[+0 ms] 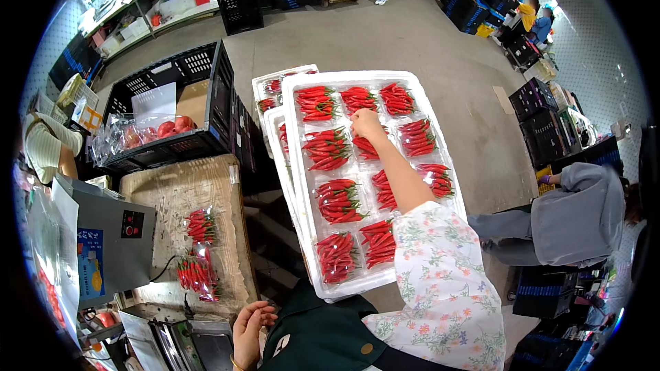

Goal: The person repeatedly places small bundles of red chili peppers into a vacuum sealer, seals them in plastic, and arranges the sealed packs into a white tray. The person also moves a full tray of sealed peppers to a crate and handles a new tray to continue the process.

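Observation:
A white foam tray (370, 76) stands before me, with clear-wrapped packs of red chili peppers (337, 201) set in rows. My right hand (365, 124) reaches over its middle column, fingers bunched at the near edge of a chili pack (358, 99) in the far row. The fingertips are turned away from view, so I cannot tell whether they grip the wrap. Low by my apron (319, 335), my left hand (251, 327) hangs with loosely curled fingers and nothing in it. Two chili packs (200, 225) lie on the worn wooden table (154, 178) at my left.
More foam trays (273, 119) sit under and behind the front one. A black crate (221, 90) with bagged red produce (175, 126) stands left. A grey machine (116, 237) occupies the table's left side. A person in grey (575, 216) is at right; stacked crates (546, 123) line that side.

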`<state>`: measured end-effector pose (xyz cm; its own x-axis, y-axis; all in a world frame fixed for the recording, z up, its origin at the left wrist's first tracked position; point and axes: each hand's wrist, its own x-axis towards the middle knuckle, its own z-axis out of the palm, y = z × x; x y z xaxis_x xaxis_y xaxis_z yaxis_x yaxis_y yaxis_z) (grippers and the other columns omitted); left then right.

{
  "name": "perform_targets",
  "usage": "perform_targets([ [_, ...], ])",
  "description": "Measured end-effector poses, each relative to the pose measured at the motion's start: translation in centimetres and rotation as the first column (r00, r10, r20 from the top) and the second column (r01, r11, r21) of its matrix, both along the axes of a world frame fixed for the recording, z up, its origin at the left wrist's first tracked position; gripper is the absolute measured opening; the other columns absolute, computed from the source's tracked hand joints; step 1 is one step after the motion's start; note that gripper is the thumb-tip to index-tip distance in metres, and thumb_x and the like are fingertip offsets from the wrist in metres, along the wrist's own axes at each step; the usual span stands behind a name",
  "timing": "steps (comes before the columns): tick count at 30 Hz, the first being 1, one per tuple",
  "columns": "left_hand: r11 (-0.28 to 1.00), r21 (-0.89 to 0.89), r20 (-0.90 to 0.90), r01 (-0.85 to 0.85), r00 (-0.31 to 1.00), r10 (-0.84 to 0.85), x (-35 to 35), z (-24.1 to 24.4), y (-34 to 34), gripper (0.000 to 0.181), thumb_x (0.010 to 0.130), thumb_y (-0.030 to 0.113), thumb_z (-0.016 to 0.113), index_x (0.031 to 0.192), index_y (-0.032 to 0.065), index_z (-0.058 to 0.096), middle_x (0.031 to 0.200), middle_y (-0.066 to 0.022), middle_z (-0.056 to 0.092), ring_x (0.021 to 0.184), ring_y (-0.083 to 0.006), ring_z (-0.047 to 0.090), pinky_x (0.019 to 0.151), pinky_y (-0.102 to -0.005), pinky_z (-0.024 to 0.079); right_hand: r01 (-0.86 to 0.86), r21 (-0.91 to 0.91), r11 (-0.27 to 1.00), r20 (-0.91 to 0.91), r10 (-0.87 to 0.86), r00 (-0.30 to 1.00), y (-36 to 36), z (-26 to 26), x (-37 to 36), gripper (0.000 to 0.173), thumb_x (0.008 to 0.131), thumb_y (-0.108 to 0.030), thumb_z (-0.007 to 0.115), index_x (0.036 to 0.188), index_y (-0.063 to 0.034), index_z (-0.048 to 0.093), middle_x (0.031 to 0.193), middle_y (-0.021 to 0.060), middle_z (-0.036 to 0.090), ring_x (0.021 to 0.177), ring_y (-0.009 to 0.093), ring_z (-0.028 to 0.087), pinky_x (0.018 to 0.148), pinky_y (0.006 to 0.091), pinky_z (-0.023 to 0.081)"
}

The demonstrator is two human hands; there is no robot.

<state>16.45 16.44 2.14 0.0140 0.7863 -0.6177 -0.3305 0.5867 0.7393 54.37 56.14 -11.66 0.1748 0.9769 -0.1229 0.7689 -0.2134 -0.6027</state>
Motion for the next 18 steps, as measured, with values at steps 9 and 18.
perform_targets([
  [9, 0.994, 0.027, -0.014, -0.107, 0.994, 0.107, -1.5, -1.5, -1.8, 0.023, 0.092, 0.009, 0.041, 0.110, -0.0034, 0.049, 0.097, -0.0121, 0.059, 0.082, -0.0188, 0.058, 0.073, -0.0289, 0.046, 0.268, -0.002, 0.964, -0.016, -0.268, 0.963, 2.5, -2.4, -3.7, 0.025, 0.076, -0.022, 0.055, 0.081, 0.0007, 0.065, 0.083, 0.0233, 0.063, 0.087, 0.037, 0.060, 0.077, 0.0428, 0.047],
  [18, 0.991, 0.018, -0.002, -0.133, 0.991, 0.133, -1.4, 1.1, -1.4, 0.023, 0.091, 0.007, 0.043, 0.110, -0.0025, 0.053, 0.095, -0.0094, 0.060, 0.083, -0.0150, 0.057, 0.074, -0.0254, 0.044, 0.397, -0.024, 0.917, -0.595, -0.333, 0.731, 2.1, -1.8, -4.4, 0.007, 0.080, -0.007, 0.054, 0.080, 0.0005, 0.055, 0.068, 0.0117, 0.062, 0.051, 0.016, 0.060, 0.043, 0.0247, 0.041],
])
